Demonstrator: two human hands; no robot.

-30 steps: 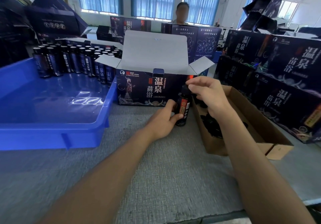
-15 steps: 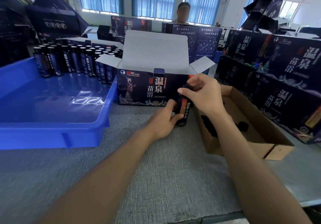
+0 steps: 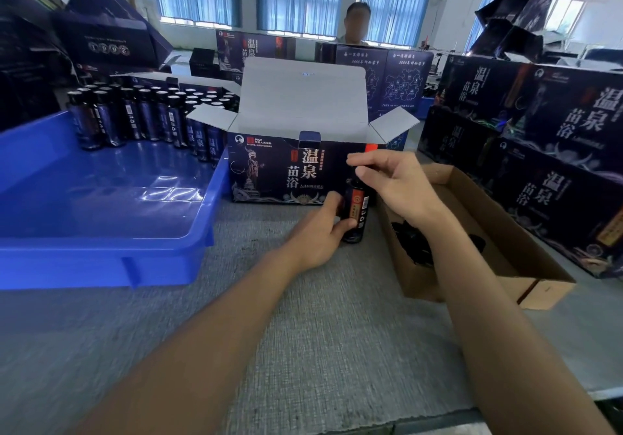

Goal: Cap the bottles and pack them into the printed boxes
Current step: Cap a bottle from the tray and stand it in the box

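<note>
1. A dark bottle (image 3: 356,213) stands upright on the grey bench (image 3: 320,333), just in front of the right end of the open printed box (image 3: 286,171).
2. The left hand (image 3: 318,234) grips the bottle's lower body, fingers wrapped round the label.
3. The right hand (image 3: 392,181) pinches the bottle's top between thumb and forefinger (the cap itself is hidden under the fingers).
4. Just right of the bottle lies a low cardboard box (image 3: 512,266) with loose black caps (image 3: 414,247) in it.
5. To the left sits a blue tray (image 3: 101,259); a crowd of bottles (image 3: 141,117) stands at its far end.
6. Closed printed boxes (image 3: 556,164) are stacked at the far right.
</note>
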